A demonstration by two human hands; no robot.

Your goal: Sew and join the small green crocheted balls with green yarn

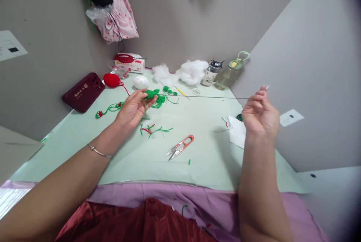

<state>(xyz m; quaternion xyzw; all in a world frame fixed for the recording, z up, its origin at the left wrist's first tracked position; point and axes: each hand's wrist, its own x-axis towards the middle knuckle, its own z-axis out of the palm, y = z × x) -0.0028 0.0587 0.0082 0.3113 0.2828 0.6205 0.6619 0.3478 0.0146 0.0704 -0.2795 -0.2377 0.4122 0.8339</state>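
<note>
My left hand pinches a small green crocheted piece above the table, with green yarn strands hanging below it. A thin dark thread runs taut from that piece across to the right. At its other end my right hand is raised with fingers closed on the thread; a small white tip shows at the fingertips, too small to make out. Orange-handled thread snips lie on the table between my hands. Green and red yarn scraps are near my left wrist.
A red yarn ball, white ball, white stuffing, yellow crochet hook, pen cup and green bottle stand or lie at the back. A maroon phone is left; white paper lies right.
</note>
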